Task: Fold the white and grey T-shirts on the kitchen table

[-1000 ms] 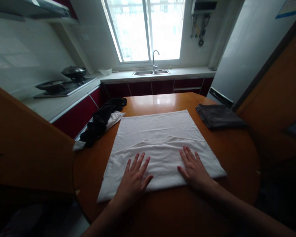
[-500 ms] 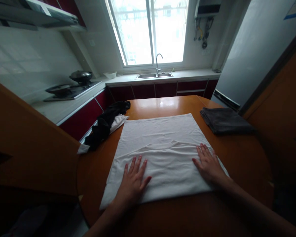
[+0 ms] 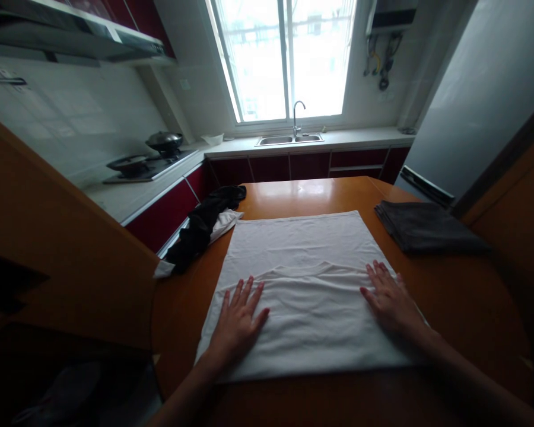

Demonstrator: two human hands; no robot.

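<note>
A white shirt (image 3: 311, 320) lies folded on the orange-brown table (image 3: 289, 193), its neckline edge lying across the middle of the cloth. My left hand (image 3: 238, 320) rests flat on the left part of the upper layer, fingers spread. On the right part, near the side edge, my right hand (image 3: 391, 299) also lies flat with its fingers apart. Neither hand grips the cloth.
Dark grey folded cloth (image 3: 427, 226) lies at the table's right. A black garment (image 3: 196, 228) and a white one (image 3: 225, 222) are bunched along the left edge. Beyond are a stove (image 3: 151, 169), a sink (image 3: 276, 140) and a fridge (image 3: 467, 101).
The whole view has shifted, so the table and shirt appear slightly further right and lower. Against the shirt, my left hand has moved slightly left; my right hand looks nearly unchanged.
</note>
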